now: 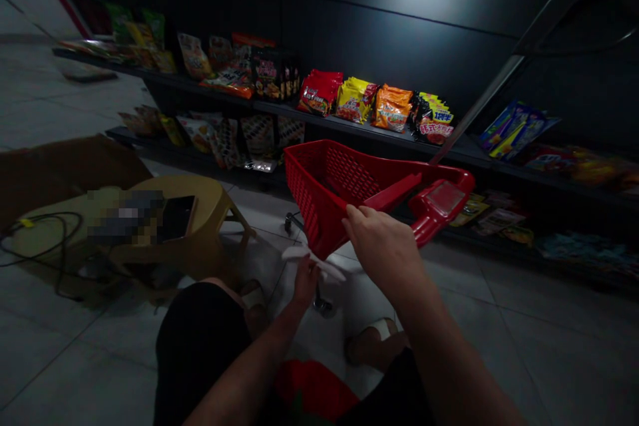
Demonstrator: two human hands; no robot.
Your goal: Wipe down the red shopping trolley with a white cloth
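This is a shop, apparently a grocery or snack store: long dark shelves (pixel 279 109) carry glossy red packets (pixel 319 92), shiny yellow packets (pixel 352 101) and bright orange packets (pixel 393 108) in neat grouped rows, and a red perforated plastic shopping cart (pixel 305 194) on wheels stands before them on a pale tiled floor (pixel 499 353).

The bare left forearm (pixel 244 369) slants forward and inward, the left hand (pixel 305 279) low, its fingers curled in a pinch. The right forearm (pixel 444 326) also reaches inward; the right hand (pixel 383 239) sits higher, back upward, fingers bent down.
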